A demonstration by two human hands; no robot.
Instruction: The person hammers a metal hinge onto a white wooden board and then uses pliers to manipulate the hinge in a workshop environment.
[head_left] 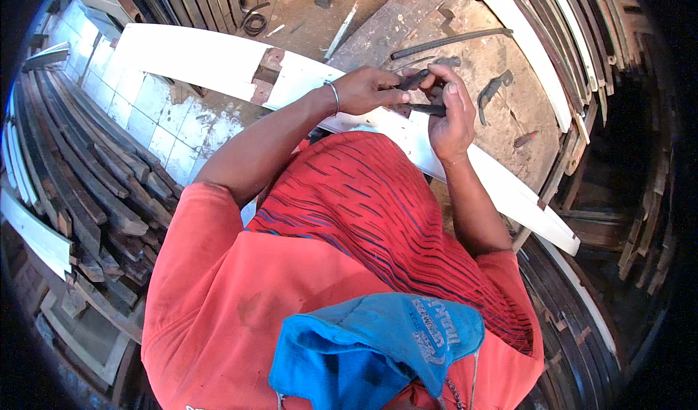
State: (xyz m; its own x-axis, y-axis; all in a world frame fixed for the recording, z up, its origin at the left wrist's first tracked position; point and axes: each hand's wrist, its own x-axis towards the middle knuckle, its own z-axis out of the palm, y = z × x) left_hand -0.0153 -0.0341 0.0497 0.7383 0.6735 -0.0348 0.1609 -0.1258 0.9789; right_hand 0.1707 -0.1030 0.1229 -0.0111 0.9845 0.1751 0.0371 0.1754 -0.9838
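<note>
My left hand (366, 91), with a metal bangle at the wrist, is closed on a small dark piece (416, 81). The fingertips of my right hand (454, 115) reach the far end of that piece. Lower in the right palm lies a slim black object (427, 109), its thin end pointing toward my left fingers; its kind I cannot make out. Both hands are over a long white board (196, 52) that runs across in front of me, with a cutout showing brown wood below.
Beyond the board, a worn wooden surface (443, 75) carries a dark strip (451, 43), a crooked dark piece (494, 94) and a small pointed piece (525, 139). Stacks of dark wooden strips (87, 148) stand left. More strips and a white board (527, 46) stand right.
</note>
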